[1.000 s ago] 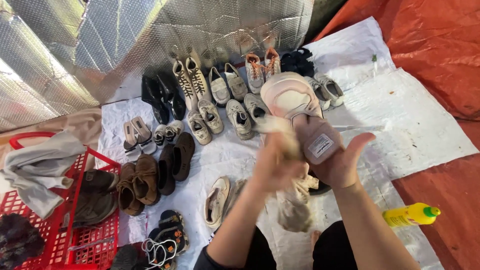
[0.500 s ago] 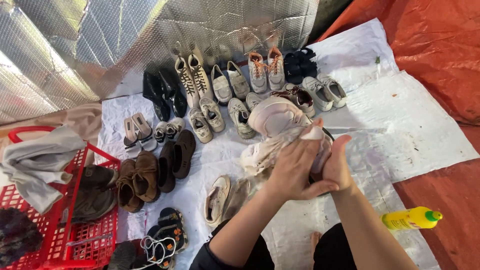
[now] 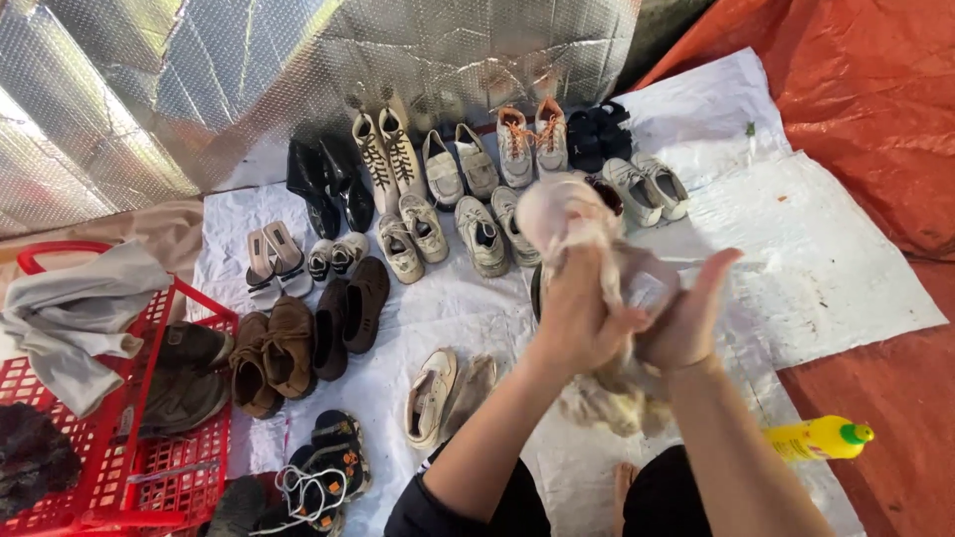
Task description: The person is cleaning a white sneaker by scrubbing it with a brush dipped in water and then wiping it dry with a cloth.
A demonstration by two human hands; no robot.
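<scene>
I hold a pale pink shoe [image 3: 553, 207] up in front of me, toe pointing away. My left hand [image 3: 575, 320] presses a dirty whitish cloth [image 3: 609, 393] against the shoe's side and grips it there. My right hand [image 3: 684, 320] cups the shoe from the right, fingers raised along its heel. The cloth hangs down below both hands. Under them lies a white sheet [image 3: 796, 259] with many shoes on it.
Rows of shoes lie on the sheet: black heels [image 3: 328, 184], white trainers [image 3: 477, 229], brown boots [image 3: 274, 353], a beige pair [image 3: 443, 393]. A red basket [image 3: 119, 467] with grey cloth stands left. A yellow bottle [image 3: 818, 438] lies right on orange tarp [image 3: 875, 99]. Silver foil [image 3: 199, 80] hangs behind.
The shoe has turned from sole-up to toe-away and come lower. My left hand has moved onto its side with the cloth, and my right hand has closed in against the heel.
</scene>
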